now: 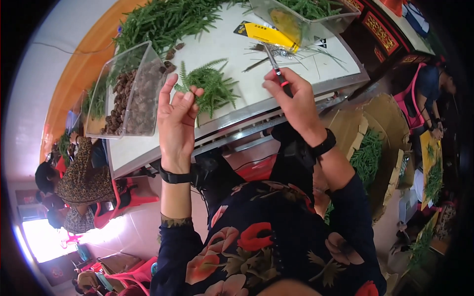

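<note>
My left hand (178, 118) pinches the base of a green fern-like sprig (210, 81) between thumb and fingertips, just above the table's near edge. The sprig's feathery leaves fan out to the right over the white tabletop (249, 93). In my right hand (301, 101) is a pair of slim pliers (271, 56) with red and black handles, its metal end pointing away from me. Beyond the pliers lie thin dark wires (306, 59), spread loosely. Left of my left hand stands a clear plastic box (129, 93) holding many small brown pine cones (118, 111).
A heap of green sprigs (163, 22) covers the table's far left. A yellow and black card (266, 33) lies beside another clear bin (321, 22) at the back. To my right stands an open cardboard box (390, 118) with greenery. Other people (81, 180) sit at both sides.
</note>
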A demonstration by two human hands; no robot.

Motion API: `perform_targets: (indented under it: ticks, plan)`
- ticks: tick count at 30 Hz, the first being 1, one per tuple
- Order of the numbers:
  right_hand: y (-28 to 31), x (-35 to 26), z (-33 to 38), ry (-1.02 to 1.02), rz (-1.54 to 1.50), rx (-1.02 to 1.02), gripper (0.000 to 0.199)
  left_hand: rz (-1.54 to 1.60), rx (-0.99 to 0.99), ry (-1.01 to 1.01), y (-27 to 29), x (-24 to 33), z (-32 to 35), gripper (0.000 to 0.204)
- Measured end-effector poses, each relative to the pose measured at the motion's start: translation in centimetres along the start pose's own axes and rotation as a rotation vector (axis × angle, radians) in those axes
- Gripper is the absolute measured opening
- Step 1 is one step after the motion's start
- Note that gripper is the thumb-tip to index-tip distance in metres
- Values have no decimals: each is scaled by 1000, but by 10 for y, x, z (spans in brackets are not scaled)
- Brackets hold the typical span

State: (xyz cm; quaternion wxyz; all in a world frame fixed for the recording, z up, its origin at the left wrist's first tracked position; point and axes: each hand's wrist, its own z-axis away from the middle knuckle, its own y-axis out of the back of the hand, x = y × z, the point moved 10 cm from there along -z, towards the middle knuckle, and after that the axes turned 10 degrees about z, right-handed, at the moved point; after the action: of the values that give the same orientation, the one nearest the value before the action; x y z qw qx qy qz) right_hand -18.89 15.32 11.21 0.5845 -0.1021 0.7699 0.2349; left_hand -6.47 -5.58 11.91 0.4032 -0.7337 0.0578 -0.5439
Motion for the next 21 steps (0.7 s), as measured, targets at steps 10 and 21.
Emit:
perform_targets:
  ticks: [10,21]
  plan:
    - [-42,-43,46,221,-89,14,29,92,73,118,-25,-37,31,44]
    - [-40,-3,54,-69,-208,-44,30,259,212,213,4,-57,39,35]
